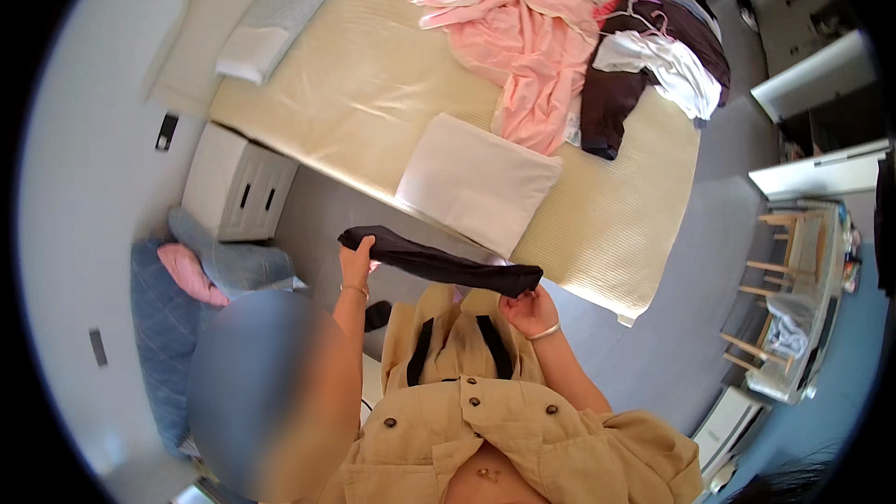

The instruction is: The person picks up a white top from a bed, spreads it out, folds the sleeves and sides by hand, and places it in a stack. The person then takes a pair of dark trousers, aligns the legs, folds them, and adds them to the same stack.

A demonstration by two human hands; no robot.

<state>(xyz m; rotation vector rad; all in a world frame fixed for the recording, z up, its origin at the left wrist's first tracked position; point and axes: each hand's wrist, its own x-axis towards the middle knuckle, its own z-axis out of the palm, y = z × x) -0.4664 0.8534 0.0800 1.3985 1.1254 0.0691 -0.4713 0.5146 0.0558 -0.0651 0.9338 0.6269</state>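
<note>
A dark, nearly black piece of clothing [429,263] is stretched in a long narrow band between my two hands, in front of my body. My left hand [357,259] grips its left end, thumb on top. At the other end, my right hand [530,310] pinches the cloth from below, slightly nearer to me. Which kind of garment it is, I cannot tell. Just beyond the band, a white pillow [476,177] lies on the near edge of the cream-covered bed [635,252].
Pink bedding or clothing [523,37] is heaped on the bed, beside dark trousers [611,112], a white garment [667,65] and hangers. A white nightstand [229,182] stands left, near a blue padded seat [159,345]. Wooden chairs [775,317] are at the right.
</note>
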